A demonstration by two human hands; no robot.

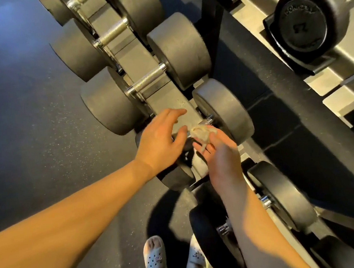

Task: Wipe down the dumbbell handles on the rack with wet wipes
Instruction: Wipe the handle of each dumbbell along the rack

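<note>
Pale perforated rubber clogs (155,260): nearest, on the dark speckled floor.
Black round-headed dumbbell (282,197): low tier, beside the right forearm.
Right hand (219,153): fingertips pinch a crumpled off-white wet wipe (202,132). The hand is blurred, so the exact grip is unclear.
Knurled chrome handle (207,121): next dumbbell along; the wipe sits against it.
Left hand (161,137): fingers straight and loosely spread over that dumbbell's left head. Contact cannot be told.
Two farther chrome handles (147,78): on the grey steel rack (168,99).
Risk, judged: bunched so small, the wipe may miss part of the knurling, snag and tear, or slip free.
</note>
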